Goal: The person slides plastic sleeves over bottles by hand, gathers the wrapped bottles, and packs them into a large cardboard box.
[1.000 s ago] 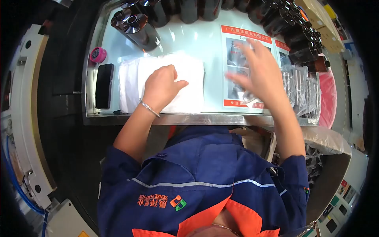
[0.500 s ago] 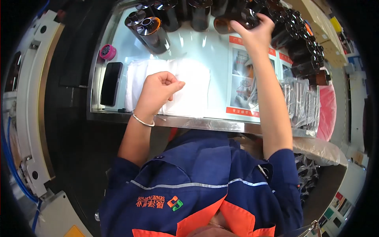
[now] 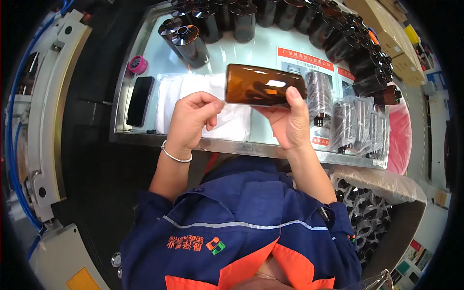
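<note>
Your amber bottle [image 3: 258, 87] looks smooth and glossy, while the wrapped bottles [image 3: 344, 121] wear clear, crinkled plastic film. Your table edge [image 3: 237, 148] is shiny metal, your jacket [image 3: 251, 193] matt cloth, the boxes [image 3: 382, 30] dull cardboard.

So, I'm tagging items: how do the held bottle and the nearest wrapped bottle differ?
The held bottle is bare; the wrapped bottle is in clear plastic. The held bottle looks glossy amber, the wrapped bottle darker and greyer. The held bottle runs across the picture, the wrapped bottle up and down it. Both have long, straight-sided bodies.
</note>
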`<move>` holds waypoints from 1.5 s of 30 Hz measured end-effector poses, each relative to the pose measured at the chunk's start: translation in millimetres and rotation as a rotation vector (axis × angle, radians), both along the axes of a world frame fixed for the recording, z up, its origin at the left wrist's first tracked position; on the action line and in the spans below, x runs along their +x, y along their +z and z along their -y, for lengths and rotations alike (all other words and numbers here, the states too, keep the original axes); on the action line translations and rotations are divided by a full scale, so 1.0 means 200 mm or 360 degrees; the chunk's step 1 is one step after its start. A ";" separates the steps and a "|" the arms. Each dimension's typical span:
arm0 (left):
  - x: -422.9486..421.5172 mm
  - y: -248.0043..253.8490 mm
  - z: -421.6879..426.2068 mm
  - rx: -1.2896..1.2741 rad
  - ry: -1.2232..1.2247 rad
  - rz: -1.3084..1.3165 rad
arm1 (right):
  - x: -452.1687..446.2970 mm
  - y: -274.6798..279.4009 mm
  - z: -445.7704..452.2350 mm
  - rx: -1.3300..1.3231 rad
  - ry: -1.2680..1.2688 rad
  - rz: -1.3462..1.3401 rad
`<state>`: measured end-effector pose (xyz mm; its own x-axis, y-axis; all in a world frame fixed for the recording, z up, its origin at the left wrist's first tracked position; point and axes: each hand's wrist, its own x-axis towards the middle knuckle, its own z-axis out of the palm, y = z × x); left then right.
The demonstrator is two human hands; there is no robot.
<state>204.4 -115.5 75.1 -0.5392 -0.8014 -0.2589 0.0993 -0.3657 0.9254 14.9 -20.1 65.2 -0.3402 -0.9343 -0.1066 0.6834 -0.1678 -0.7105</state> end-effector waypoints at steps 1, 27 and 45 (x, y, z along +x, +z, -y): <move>0.02 -0.01 0.01 0.0095 0.0040 -0.0167 | -0.01 0.01 -0.01 -0.0008 -0.0054 -0.0019; -0.01 0.10 -0.06 -0.0749 -0.0349 -0.0412 | 0.01 0.20 -0.09 -0.0311 -0.0263 -0.2467; -0.13 -0.01 0.28 -0.0869 -0.0098 0.0554 | -0.25 0.04 0.06 0.0073 -0.0376 -0.3707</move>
<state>179.0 -171.7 72.7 -0.5464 -0.8375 0.0092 -0.2460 0.1710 0.9541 -35.0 -32.0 73.9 0.0624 -0.8846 0.4622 -0.9980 -0.0606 0.0189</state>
